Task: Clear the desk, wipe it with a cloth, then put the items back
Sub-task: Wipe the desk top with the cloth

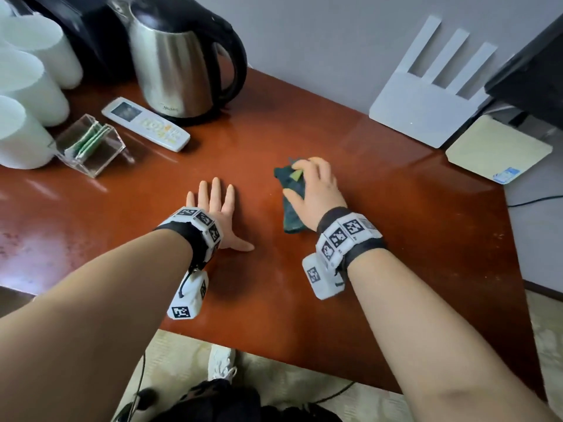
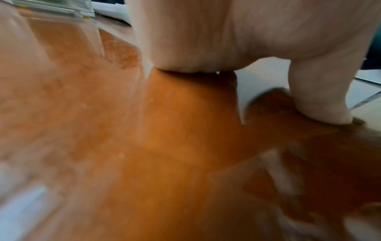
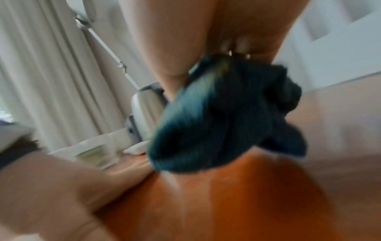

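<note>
My right hand (image 1: 315, 187) grips a bunched dark teal cloth (image 1: 293, 219) and presses it onto the glossy red-brown desk (image 1: 396, 208) a little right of centre. In the right wrist view the cloth (image 3: 222, 117) bulges out under my right hand (image 3: 185, 40), blurred by motion. My left hand (image 1: 217, 208) lies flat on the desk to the left of the cloth, fingers straight and thumb spread, holding nothing. The left wrist view shows the left hand (image 2: 226, 35) with palm heel and thumb touching the wood (image 2: 144, 146).
At the back left stand a steel kettle (image 1: 179, 65), a white remote (image 1: 144, 123), a clear box of sachets (image 1: 91, 146) and white cups (image 1: 27, 86). A white router (image 1: 426, 95) and a flat beige box (image 1: 499, 149) sit at the back right. The desk's front edge (image 1: 274, 357) is near me.
</note>
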`<action>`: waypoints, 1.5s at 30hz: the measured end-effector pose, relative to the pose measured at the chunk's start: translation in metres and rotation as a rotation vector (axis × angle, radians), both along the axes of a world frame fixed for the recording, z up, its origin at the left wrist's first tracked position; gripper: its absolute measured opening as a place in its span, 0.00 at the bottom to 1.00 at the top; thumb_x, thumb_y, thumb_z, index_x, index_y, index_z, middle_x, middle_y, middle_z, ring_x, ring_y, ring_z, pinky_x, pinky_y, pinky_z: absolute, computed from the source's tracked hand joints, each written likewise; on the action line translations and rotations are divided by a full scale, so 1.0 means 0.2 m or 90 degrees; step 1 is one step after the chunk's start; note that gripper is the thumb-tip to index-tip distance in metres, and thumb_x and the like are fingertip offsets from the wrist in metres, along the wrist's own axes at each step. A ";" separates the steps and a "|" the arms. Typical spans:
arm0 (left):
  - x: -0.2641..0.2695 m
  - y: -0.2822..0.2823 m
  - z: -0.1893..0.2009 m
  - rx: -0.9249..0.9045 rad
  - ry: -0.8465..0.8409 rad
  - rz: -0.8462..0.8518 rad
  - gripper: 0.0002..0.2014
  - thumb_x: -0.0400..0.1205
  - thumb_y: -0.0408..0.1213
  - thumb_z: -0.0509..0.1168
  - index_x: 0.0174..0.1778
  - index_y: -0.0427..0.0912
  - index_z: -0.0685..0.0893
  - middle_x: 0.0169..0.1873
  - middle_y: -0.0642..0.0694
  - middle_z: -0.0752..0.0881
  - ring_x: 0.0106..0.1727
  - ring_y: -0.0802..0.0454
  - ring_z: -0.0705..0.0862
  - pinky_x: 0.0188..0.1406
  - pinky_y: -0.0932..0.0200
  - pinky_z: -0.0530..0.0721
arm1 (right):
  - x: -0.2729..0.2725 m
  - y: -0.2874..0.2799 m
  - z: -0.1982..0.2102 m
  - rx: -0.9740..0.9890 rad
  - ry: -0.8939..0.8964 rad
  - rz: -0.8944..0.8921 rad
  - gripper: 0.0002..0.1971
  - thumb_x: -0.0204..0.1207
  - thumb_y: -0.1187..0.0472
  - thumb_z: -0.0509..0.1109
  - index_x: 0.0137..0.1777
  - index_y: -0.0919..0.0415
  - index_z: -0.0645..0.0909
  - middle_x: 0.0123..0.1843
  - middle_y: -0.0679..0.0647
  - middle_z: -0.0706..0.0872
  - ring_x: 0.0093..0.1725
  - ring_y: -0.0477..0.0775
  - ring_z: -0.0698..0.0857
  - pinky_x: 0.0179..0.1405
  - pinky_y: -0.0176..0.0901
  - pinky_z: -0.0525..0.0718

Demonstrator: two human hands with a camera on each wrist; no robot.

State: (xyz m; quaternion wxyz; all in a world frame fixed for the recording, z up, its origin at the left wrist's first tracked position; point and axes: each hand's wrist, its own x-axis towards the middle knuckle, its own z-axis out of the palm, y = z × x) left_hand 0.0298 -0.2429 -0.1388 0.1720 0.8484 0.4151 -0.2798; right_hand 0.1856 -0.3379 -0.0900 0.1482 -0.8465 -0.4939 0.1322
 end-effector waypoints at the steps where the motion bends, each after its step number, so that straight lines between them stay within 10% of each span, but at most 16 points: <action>1: 0.00 0.00 0.00 0.001 -0.001 -0.001 0.65 0.64 0.72 0.67 0.81 0.46 0.30 0.80 0.40 0.28 0.81 0.38 0.29 0.79 0.39 0.35 | -0.07 0.07 -0.03 -0.085 0.005 0.051 0.26 0.81 0.52 0.62 0.77 0.52 0.63 0.81 0.56 0.58 0.79 0.60 0.60 0.75 0.52 0.63; 6: 0.01 0.01 0.00 -0.001 0.014 -0.007 0.65 0.65 0.73 0.66 0.81 0.45 0.30 0.79 0.40 0.27 0.80 0.38 0.28 0.79 0.38 0.35 | -0.16 0.12 -0.20 -0.251 0.013 0.103 0.25 0.85 0.49 0.49 0.82 0.42 0.51 0.85 0.49 0.48 0.84 0.54 0.44 0.81 0.53 0.49; 15: 0.02 0.01 -0.01 0.003 0.014 -0.009 0.66 0.64 0.74 0.66 0.81 0.44 0.30 0.80 0.40 0.29 0.81 0.36 0.31 0.79 0.36 0.37 | 0.31 -0.20 -0.07 -0.361 -0.046 -0.188 0.20 0.83 0.59 0.54 0.75 0.53 0.64 0.76 0.61 0.66 0.72 0.65 0.68 0.65 0.54 0.72; 19: 0.02 0.02 0.00 -0.005 0.012 -0.009 0.67 0.62 0.73 0.67 0.81 0.45 0.30 0.80 0.40 0.29 0.81 0.35 0.32 0.79 0.36 0.38 | 0.25 -0.08 0.01 -0.208 0.002 -0.167 0.21 0.80 0.62 0.57 0.73 0.54 0.68 0.73 0.62 0.68 0.66 0.68 0.75 0.65 0.54 0.74; 26: 0.03 0.02 -0.01 -0.007 0.022 -0.005 0.67 0.62 0.74 0.66 0.80 0.46 0.28 0.80 0.41 0.29 0.81 0.35 0.31 0.78 0.35 0.38 | -0.13 0.08 -0.20 -0.260 0.020 0.077 0.28 0.85 0.50 0.51 0.83 0.45 0.47 0.86 0.51 0.43 0.84 0.55 0.42 0.82 0.52 0.46; 30: 0.03 0.02 0.00 -0.013 0.015 -0.001 0.67 0.61 0.74 0.67 0.80 0.46 0.29 0.80 0.41 0.29 0.81 0.35 0.31 0.78 0.34 0.37 | 0.02 -0.02 -0.19 -0.296 0.038 0.094 0.27 0.86 0.51 0.50 0.83 0.44 0.47 0.86 0.49 0.42 0.84 0.51 0.40 0.81 0.50 0.50; 39: 0.03 0.04 0.00 -0.024 0.011 0.005 0.68 0.60 0.73 0.69 0.80 0.47 0.29 0.80 0.41 0.28 0.81 0.35 0.31 0.78 0.34 0.37 | 0.39 -0.38 -0.03 -0.391 -0.063 -0.156 0.23 0.82 0.50 0.58 0.76 0.53 0.65 0.74 0.61 0.68 0.68 0.67 0.74 0.62 0.55 0.76; 45: 0.03 0.04 0.00 -0.024 0.006 0.009 0.69 0.59 0.73 0.70 0.81 0.47 0.30 0.80 0.41 0.28 0.81 0.35 0.30 0.78 0.33 0.37 | 0.22 -0.27 0.19 -0.219 -0.142 -0.041 0.19 0.78 0.50 0.63 0.69 0.51 0.73 0.66 0.60 0.73 0.67 0.65 0.73 0.60 0.53 0.77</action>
